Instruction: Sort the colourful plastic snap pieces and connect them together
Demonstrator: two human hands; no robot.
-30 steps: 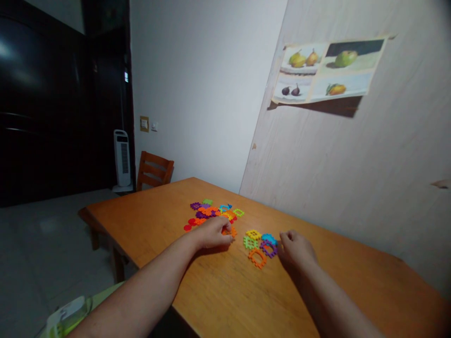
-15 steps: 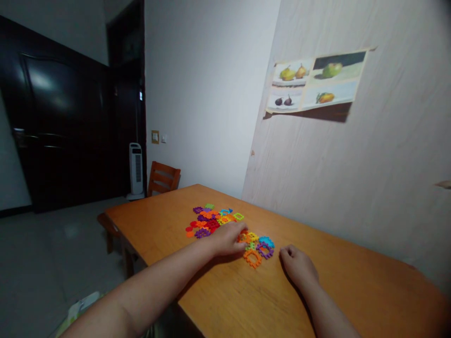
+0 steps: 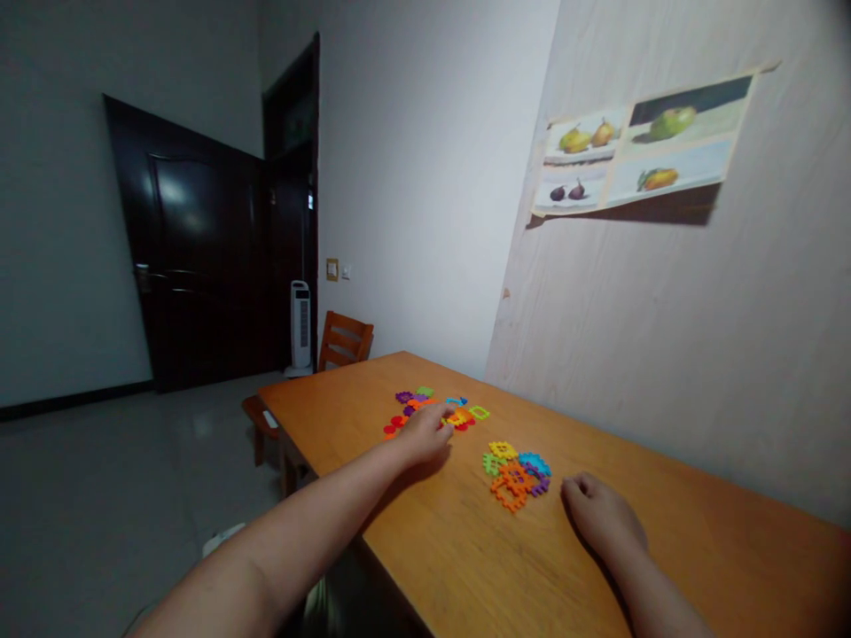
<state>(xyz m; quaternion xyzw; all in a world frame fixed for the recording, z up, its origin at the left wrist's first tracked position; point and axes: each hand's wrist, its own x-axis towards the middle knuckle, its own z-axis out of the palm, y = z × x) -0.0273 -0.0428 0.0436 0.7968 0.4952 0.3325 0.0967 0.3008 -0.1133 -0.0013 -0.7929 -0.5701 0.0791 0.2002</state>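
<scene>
My left hand [image 3: 425, 434] reaches over the farther pile of toothed plastic pieces, with thumb and fingers apart and no piece visibly held. Part of that pile is hidden under it; red discs [image 3: 394, 425], a purple piece [image 3: 403, 397] and a lime square frame [image 3: 480, 413] show around it. Closer to me lies a smaller cluster: a yellow piece [image 3: 503, 450], a green piece [image 3: 493, 463], a blue piece [image 3: 534, 462], a purple piece [image 3: 541, 485] and overlapping orange pieces [image 3: 511, 496]. Just right of this cluster my right hand [image 3: 602, 514] rests on the table, loosely closed, apparently around nothing.
The wooden table [image 3: 458, 549] runs along the wall at right. A wooden chair [image 3: 346, 338] stands beyond its far end, and a stool [image 3: 256, 416] is tucked at the left edge. Farther back are a white tower heater [image 3: 300, 328] and a dark door [image 3: 199, 257].
My left hand has moved away from the nearer cluster to the farther pile. An orange piece now lies on top of that cluster. My view has turned left; my right hand stays put.
</scene>
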